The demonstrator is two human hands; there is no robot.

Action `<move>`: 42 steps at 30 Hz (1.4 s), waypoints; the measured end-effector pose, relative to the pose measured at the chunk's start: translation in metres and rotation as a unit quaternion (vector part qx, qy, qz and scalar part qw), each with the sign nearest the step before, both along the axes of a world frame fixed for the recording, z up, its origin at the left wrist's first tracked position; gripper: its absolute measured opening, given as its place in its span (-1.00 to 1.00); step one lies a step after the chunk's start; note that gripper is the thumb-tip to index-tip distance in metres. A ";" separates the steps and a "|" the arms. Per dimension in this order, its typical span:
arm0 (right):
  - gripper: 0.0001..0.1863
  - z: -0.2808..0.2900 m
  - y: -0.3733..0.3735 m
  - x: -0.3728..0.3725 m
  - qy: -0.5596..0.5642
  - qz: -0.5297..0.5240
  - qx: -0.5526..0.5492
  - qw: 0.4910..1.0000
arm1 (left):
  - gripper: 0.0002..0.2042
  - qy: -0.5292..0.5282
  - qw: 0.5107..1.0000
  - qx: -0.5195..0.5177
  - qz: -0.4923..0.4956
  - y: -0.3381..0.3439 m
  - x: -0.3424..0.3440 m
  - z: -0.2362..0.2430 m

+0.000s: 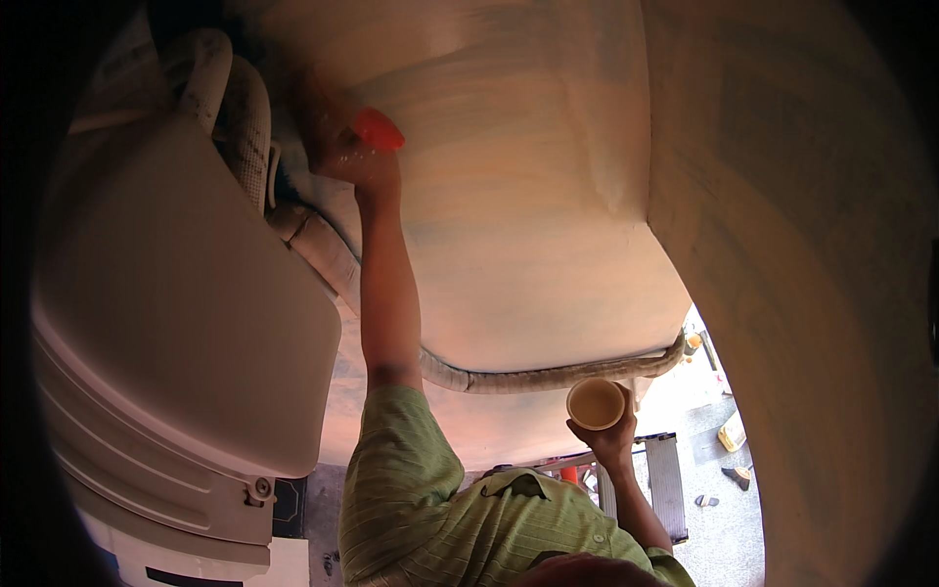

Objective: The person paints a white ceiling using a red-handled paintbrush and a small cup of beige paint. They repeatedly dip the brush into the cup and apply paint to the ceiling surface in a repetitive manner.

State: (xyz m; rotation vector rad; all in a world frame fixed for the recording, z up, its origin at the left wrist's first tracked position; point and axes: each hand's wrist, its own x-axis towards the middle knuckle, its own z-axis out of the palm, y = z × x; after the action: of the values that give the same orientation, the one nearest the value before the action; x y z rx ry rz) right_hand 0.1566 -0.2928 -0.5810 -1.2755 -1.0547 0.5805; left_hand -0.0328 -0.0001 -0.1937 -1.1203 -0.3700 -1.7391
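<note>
My left arm stretches up and away along a streaky, pale peach wall. At its end my left hand [337, 142] is closed around a tool, whose rounded red handle end [379, 129] sticks out beside the wrist. The tool's far end is lost in shadow and blur. Pale specks dot that wrist. Low on the right, my right hand [614, 435] is wrapped around a pale, round cup [596, 403], held with its mouth facing up. The inside of the cup looks beige; how full it is I cannot tell.
A large air conditioner unit [186, 313] fills the left side. Wrapped pipes [323, 254] run from behind it and along the wall's lower part [548, 376]. A second wall [802, 245] rises at right. Below are a metal ladder [667, 484] and a yellowish container [731, 431] on the floor.
</note>
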 end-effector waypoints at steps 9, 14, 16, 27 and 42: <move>-0.11 -0.001 -0.010 -0.001 -0.010 -0.042 -0.018 0.999 | -0.62 0.005 0.976 -0.004 -0.220 -0.021 0.140 -0.023; -0.12 0.000 -0.014 -0.002 -0.036 -0.084 -0.020 0.996 | -0.65 0.067 0.938 -0.087 -0.329 -0.057 0.218 -0.042; -0.11 -0.001 -0.017 -0.003 -0.044 -0.096 -0.018 0.994 | -0.64 0.069 0.931 -0.056 -0.353 -0.058 0.217 -0.044; -0.09 0.001 -0.008 -0.007 -0.021 -0.111 -0.036 0.993 | -0.68 0.010 0.986 -0.084 -0.146 0.004 0.079 -0.052; -0.09 -0.002 0.007 -0.016 -0.003 -0.102 -0.026 0.994 | -0.68 -0.020 0.988 -0.056 -0.140 0.026 0.093 -0.063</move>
State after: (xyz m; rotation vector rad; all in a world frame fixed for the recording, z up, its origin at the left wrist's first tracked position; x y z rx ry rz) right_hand 0.1402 -0.2860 -0.5831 -1.4120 -0.9061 0.4509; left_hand 0.0605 0.0264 -0.2568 -1.2676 -0.3507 -2.0095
